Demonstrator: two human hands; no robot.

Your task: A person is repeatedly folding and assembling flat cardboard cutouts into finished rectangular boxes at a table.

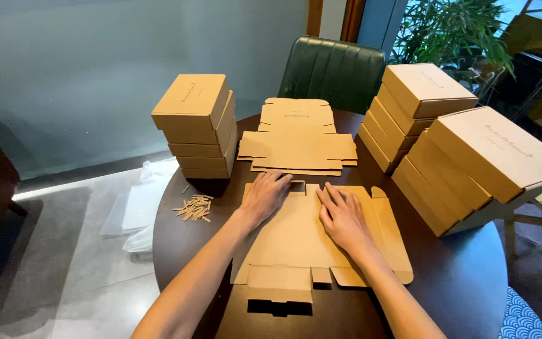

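Fingers spread flat, gripping nothing: left hand and right hand both pressed palm-down on the flat blank, lying unfolded at the table's near edge. Just beyond the fingertips, more blanks piled, none yet folded. Left of those, one stack of finished boxes; right, larger stacks. Cardboard scraps beside the left wrist. Seemingly well along, several blanks left.

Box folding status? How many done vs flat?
Done: three stacks of folded brown cardboard boxes, left, back right, near right. In hand: left hand and right hand press flat on one unfolded cardboard blank. Left: a small pile of flat blanks behind it; exact count unclear.
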